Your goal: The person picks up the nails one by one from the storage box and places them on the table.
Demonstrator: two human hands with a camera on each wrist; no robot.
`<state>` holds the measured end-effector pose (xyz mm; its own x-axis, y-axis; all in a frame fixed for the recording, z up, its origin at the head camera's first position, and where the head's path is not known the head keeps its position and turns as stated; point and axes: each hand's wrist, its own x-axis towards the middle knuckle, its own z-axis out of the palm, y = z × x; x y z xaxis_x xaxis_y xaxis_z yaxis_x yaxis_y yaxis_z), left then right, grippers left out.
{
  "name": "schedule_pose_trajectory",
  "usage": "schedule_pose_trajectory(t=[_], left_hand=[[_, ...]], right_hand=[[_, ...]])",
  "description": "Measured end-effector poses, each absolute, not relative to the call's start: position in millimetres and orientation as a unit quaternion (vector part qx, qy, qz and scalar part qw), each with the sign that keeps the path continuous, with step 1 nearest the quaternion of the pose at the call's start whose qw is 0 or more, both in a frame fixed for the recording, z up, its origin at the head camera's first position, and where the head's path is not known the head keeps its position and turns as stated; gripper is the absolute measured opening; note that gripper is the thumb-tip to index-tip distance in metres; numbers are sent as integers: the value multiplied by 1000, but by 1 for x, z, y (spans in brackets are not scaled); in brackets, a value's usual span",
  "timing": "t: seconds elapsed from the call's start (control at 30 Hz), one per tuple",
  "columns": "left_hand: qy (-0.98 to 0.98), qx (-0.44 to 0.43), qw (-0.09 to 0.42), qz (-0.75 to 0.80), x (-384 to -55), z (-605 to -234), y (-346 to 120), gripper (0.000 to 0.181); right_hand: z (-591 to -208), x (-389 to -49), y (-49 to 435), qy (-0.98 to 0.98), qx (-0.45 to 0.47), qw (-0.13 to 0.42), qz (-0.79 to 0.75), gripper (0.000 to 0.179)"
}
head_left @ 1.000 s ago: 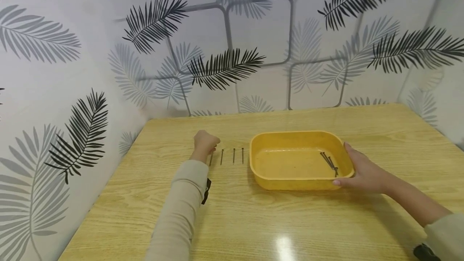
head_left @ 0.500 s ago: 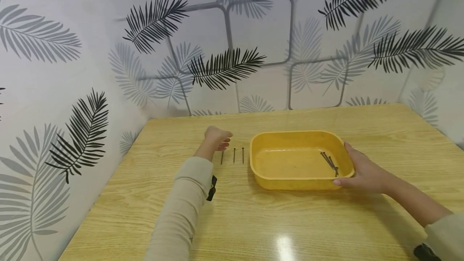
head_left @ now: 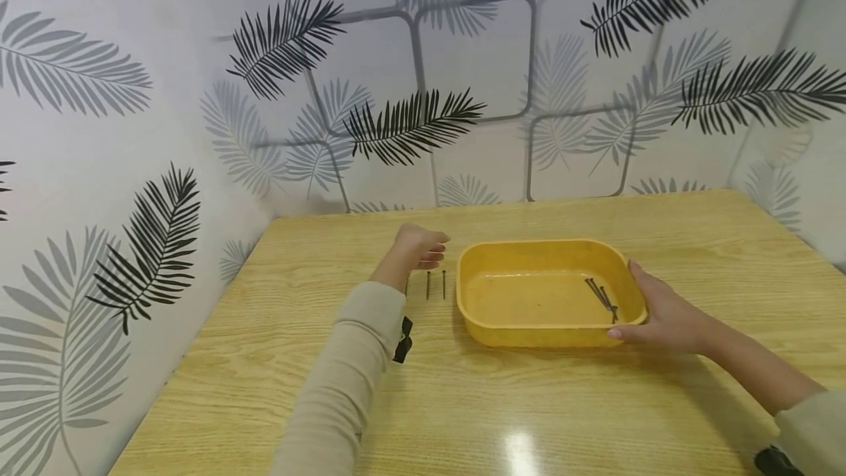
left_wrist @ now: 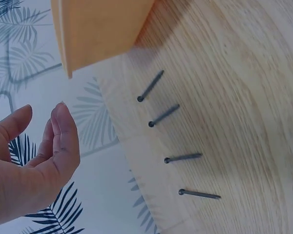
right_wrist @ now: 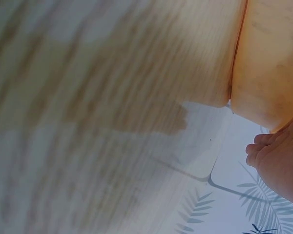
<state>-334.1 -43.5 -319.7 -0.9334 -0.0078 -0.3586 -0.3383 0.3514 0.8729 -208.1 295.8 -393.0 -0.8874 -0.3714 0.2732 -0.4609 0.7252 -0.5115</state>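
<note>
My left hand (head_left: 418, 247) hovers over the table just behind a row of dark screws (head_left: 444, 285), partly covering the row in the head view. In the left wrist view the same hand (left_wrist: 44, 161) has thumb and fingers apart and loosely bent, with nothing between them. Several screws (left_wrist: 183, 158) lie spaced out on the wood there, heads toward the wall. A yellow plastic tray (head_left: 522, 303) stands right of the row, with several screws (head_left: 600, 294) at its right end. My right hand (head_left: 667, 314) grips the tray's right front corner, thumb on the front wall.
The light wooden table (head_left: 436, 402) meets a leaf-patterned wall (head_left: 463, 160) at its back edge and another wall on the left. In the left wrist view the tray's outer wall (left_wrist: 102, 34) rises beyond the screws.
My left hand has moved right along the row, from the leftmost screw toward the tray, and its fingers look less closed. The right hand and the tray have stayed put.
</note>
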Motion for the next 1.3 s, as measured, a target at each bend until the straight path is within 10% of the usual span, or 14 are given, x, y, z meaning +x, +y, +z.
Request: schedule_pose_trajectory(t=[1.3], left_hand=[[775,-17,219,593,-297,-333,48,39]], right_hand=[[-394,-207,295,-923,222,74,305,107]])
